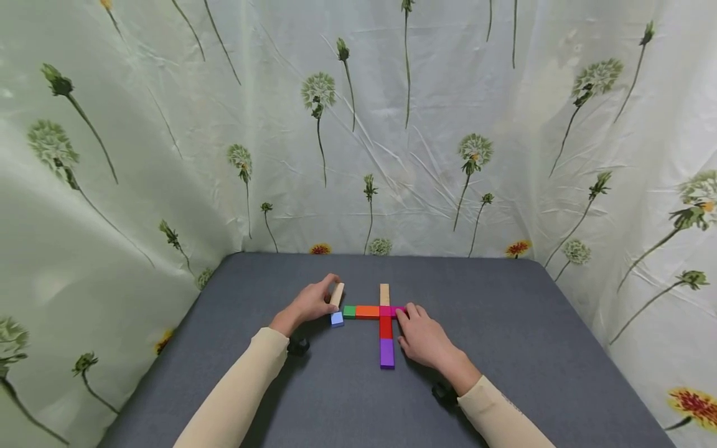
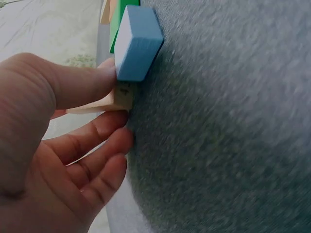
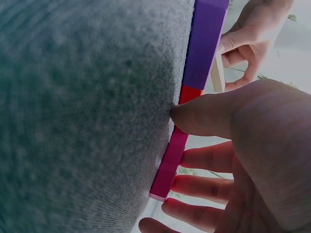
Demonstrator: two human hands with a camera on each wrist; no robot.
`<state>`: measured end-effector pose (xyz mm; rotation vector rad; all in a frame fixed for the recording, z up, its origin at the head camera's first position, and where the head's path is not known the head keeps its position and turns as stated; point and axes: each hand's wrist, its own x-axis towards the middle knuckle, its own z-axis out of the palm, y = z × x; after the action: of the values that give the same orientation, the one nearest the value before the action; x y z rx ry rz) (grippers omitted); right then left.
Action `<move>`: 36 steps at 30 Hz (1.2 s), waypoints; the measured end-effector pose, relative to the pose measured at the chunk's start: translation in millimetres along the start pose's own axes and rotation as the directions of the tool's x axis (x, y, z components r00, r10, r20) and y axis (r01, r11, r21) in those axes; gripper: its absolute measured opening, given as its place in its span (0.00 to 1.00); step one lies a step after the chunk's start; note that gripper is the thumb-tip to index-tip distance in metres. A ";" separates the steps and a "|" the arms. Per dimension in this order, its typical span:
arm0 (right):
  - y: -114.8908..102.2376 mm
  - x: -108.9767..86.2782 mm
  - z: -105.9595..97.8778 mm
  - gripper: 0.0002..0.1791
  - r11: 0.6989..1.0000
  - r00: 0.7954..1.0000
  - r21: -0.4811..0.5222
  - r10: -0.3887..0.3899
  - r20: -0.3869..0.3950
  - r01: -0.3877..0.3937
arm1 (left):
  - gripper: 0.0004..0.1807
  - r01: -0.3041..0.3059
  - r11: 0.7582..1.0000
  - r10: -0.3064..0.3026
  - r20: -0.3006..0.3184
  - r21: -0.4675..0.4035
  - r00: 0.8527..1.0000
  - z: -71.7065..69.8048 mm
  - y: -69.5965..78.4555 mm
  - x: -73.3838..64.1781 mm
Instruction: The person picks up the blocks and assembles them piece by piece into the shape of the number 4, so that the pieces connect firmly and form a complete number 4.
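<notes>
My left hand (image 1: 310,302) pinches a plain wooden block (image 1: 337,295) between thumb and fingers, left of a cross of coloured blocks. A light blue block (image 2: 138,43) sits by the thumb tip, close to the cross's green block (image 1: 350,312). An orange block (image 1: 367,312) runs from the green one to the magenta centre (image 1: 385,311). Above the centre lies another wooden block (image 1: 384,294); below it come a red block (image 1: 386,327) and a purple block (image 1: 387,353). The extended fingers of my right hand (image 1: 422,336) touch the magenta block (image 3: 168,167) of the right arm, thumb apart.
Grey cloth covers the table (image 1: 493,323). A pale curtain (image 1: 392,124) with a dandelion print hangs behind it and along both sides. Below each wrist shows a small black device, one under the left wrist (image 1: 299,346) and one under the right (image 1: 444,393).
</notes>
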<state>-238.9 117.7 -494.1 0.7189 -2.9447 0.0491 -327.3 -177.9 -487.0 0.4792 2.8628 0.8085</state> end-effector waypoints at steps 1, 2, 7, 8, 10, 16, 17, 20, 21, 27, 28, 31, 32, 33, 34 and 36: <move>0.1 -0.3 0.2 0.33 1.000 1.000 0.003 0.001 0.000 -0.001 | 0.35 0.000 1.000 0.000 -0.002 -0.006 1.000 1.2 0.3 -0.4; 0.3 -0.5 0.4 0.33 1.000 1.000 0.004 0.002 0.002 -0.002 | 0.35 0.002 1.000 -0.002 -0.004 -0.017 1.000 2.1 0.9 -0.9; 1.0 -0.4 0.5 0.32 1.000 1.000 0.001 -0.002 -0.003 0.002 | 0.33 0.001 0.999 -0.002 -0.013 -0.039 1.000 4.9 0.6 -1.2; 1.1 -0.4 0.5 0.32 1.000 1.000 0.000 -0.003 -0.006 0.003 | 0.33 0.001 0.999 -0.002 -0.013 -0.045 1.000 5.2 0.3 -1.3; 1.1 -0.5 0.7 0.32 1.000 1.000 -0.001 -0.005 -0.008 0.005 | 0.33 -0.005 0.999 0.004 -0.014 -0.054 1.000 6.0 -0.6 -1.4; 1.2 -0.6 1.1 0.32 1.000 1.000 0.005 -0.002 -0.008 0.002 | 0.33 -0.034 0.995 0.031 -0.042 -0.089 0.999 7.4 -1.1 -3.4; 1.1 -0.5 0.8 0.32 1.000 1.000 0.004 -0.001 -0.006 0.001 | 0.33 -0.041 0.995 0.036 -0.049 -0.091 0.998 7.6 -0.9 -3.5; 0.9 -0.4 0.4 0.32 1.000 1.000 0.009 0.001 -0.007 -0.001 | 0.33 -0.062 0.995 0.056 -0.064 -0.081 0.996 8.2 -0.1 -2.8; 1.0 -0.3 0.5 0.32 1.000 1.000 0.008 0.001 -0.004 -0.001 | 0.32 -0.070 0.995 0.065 -0.069 -0.078 0.996 8.4 0.2 -2.6; 1.9 0.4 2.6 0.32 1.000 1.000 0.004 -0.003 -0.009 0.003 | 0.32 -0.115 0.985 0.106 -0.078 -0.129 0.991 9.9 1.1 -2.5; 2.0 0.5 2.8 0.32 1.000 1.000 0.003 -0.003 -0.011 0.003 | 0.32 -0.116 0.983 0.106 -0.076 -0.145 0.991 10.1 1.1 -2.5; 2.0 1.0 2.9 0.32 1.000 1.000 -0.004 -0.001 -0.006 0.001 | 0.32 -0.112 0.978 0.100 -0.078 -0.173 0.992 10.3 1.1 -1.3; 2.1 1.3 3.1 0.32 1.000 1.000 -0.004 0.000 -0.006 0.000 | 0.32 -0.110 0.978 0.097 -0.081 -0.176 0.992 10.1 1.2 -0.4; 2.2 1.5 3.3 0.32 1.000 1.000 -0.003 0.001 -0.007 -0.001 | 0.32 -0.108 0.978 0.094 -0.084 -0.179 0.992 10.0 1.2 0.6; 2.4 1.7 3.6 0.32 1.000 1.000 -0.008 0.003 -0.003 -0.003 | 0.32 -0.106 0.977 0.092 -0.086 -0.183 0.992 9.7 1.2 1.8; 2.4 1.7 3.9 0.33 1.000 1.000 -0.010 0.003 -0.005 -0.003 | 0.33 -0.102 0.976 0.086 -0.089 -0.190 0.992 9.0 1.3 4.6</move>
<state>-242.0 118.8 -497.8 0.7123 -2.9391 0.0368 -329.4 -170.9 -494.1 0.5725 2.8097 1.1356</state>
